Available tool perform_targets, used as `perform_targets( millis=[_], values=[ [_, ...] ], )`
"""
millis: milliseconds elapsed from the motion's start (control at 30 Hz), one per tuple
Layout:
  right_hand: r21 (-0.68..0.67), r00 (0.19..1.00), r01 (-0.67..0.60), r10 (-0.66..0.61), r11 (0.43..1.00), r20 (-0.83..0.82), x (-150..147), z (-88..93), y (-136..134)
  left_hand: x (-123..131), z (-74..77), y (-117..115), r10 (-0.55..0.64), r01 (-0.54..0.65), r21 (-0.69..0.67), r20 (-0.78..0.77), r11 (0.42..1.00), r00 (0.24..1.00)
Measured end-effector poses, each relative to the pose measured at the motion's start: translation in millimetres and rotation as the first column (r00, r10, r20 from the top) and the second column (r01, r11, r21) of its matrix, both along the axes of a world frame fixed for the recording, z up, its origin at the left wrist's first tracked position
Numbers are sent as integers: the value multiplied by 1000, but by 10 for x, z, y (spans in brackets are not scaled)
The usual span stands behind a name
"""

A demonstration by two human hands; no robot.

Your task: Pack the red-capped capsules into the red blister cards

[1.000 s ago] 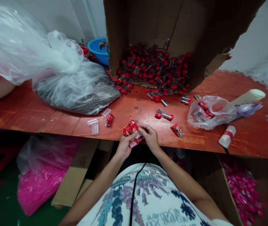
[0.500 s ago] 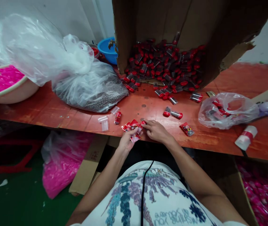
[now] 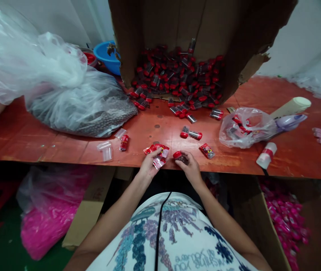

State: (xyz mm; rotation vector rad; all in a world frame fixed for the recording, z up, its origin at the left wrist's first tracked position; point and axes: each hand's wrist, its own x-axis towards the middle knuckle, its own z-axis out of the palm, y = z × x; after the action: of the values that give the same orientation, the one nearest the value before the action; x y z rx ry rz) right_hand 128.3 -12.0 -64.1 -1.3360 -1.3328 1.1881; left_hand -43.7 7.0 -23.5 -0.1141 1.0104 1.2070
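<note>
My left hand [image 3: 148, 166] is closed on a bunch of small red printed packets [image 3: 156, 152] at the front edge of the red table [image 3: 50, 143]. Beside it my right hand [image 3: 189, 165] pinches a small clear tube with a red cap [image 3: 178, 156]. Another red packet [image 3: 207, 150] lies just right of my right hand. Two loose red-capped tubes [image 3: 191, 134] lie a little farther back. A cardboard box [image 3: 138, 45] on its side at the back spills several of the same red-capped tubes [image 3: 177, 79].
A big clear plastic bag of dark beads [image 3: 87, 109] lies at the left, with a blue bowl [image 3: 106, 56] behind it. A small plastic bag [image 3: 245, 126], a cream tube [image 3: 290, 107] and a white roll [image 3: 265, 155] lie at the right. Pink items fill a box [image 3: 287, 222] below.
My right hand has let go of the packets and now holds a red-capped tube. My left hand keeps the packets. The camera view has shifted slightly.
</note>
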Motion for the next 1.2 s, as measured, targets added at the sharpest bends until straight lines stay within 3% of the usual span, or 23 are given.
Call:
perform_targets(
  millis=[100, 300, 433, 733, 967, 1200],
  values=[
    [-34, 986, 1, -7, 999, -166, -24, 133, -51, 89, -5, 26, -6, 5, 15, 29, 1000, 1000],
    [43, 981, 77, -68, 996, -184, -69, 338, -104, 189, 23, 17, -7, 4, 75, 46, 997, 999],
    [60, 983, 98, -87, 993, -162, -97, 335, -111, 240, 38, -20, -22, 18, 123, 29, 992, 999],
    [40, 995, 12, -8, 999, -98, -89, 339, -136, 273, 61, -79, 3, 13, 151, -107, 988, 994],
    [-124, 966, -20, -13, 992, -259, -50, 434, -126, 273, 105, -93, 19, 8, 170, -161, 985, 987],
    [-169, 965, -40, -6, 985, -263, 23, 450, -86, 258, 143, -93, -3, 43, 228, -174, 973, 985]
  ],
)
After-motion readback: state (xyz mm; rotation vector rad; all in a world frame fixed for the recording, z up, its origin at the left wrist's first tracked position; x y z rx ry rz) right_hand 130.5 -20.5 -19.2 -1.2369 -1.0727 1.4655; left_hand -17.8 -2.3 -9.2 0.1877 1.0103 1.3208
